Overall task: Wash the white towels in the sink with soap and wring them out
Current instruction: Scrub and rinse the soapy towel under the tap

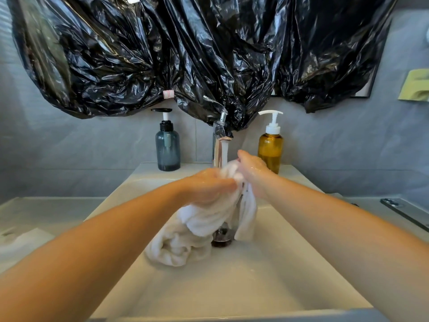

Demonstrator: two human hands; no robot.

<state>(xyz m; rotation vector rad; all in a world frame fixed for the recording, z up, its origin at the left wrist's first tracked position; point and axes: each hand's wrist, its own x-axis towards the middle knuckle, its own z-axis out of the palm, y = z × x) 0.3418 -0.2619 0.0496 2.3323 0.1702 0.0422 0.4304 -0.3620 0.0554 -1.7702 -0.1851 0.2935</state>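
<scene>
Over the sink [232, 289], grips one white towel [209, 219] with left hand [206, 188] and right hand [251, 170], both curled round it, under the running tap [217, 152]; possibly lathered.

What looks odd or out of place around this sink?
Black plastic bags hang across the wall above the sink, hiding whatever is behind, and plastic wraps the running tap. Nothing looks spilled or broken.

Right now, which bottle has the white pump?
The amber bottle, right of the tap; the blue bottle on the left has a black pump.
</scene>
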